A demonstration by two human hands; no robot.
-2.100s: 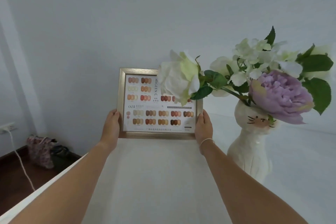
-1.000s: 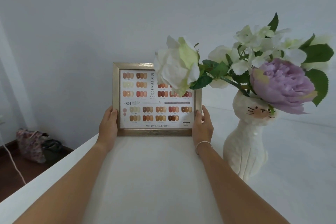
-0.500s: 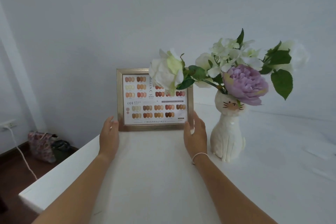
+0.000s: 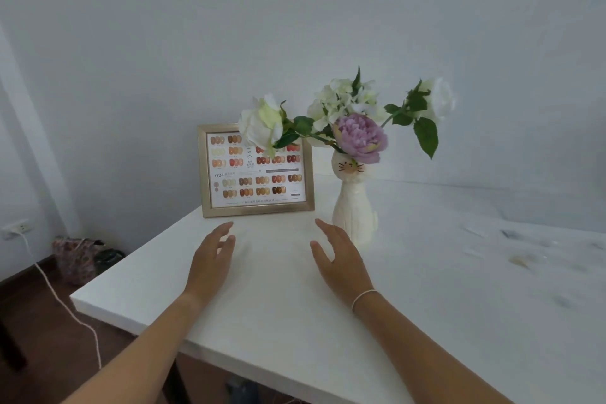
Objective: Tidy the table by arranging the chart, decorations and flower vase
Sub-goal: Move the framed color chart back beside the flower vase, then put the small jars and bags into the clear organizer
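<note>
A gold-framed colour chart (image 4: 255, 170) stands upright at the back left corner of the white table (image 4: 295, 321), leaning near the wall. Right beside it stands a white cat-shaped flower vase (image 4: 352, 207) holding white roses and a purple peony (image 4: 360, 138); one white rose overlaps the chart's top. My left hand (image 4: 211, 262) hovers open in front of the chart, holding nothing. My right hand (image 4: 341, 261), with a thin bracelet at the wrist, is open just in front of the vase, apart from it.
Blurred small items (image 4: 521, 259) lie scattered on the table's right side. The table's left edge drops to a dark floor with a patterned bag (image 4: 77, 259), a wall socket (image 4: 14, 228) and a white cable (image 4: 65, 305).
Both hands let go of the chart's sides and pulled back toward me. The chart now stands by itself. The view has moved back from the table.
</note>
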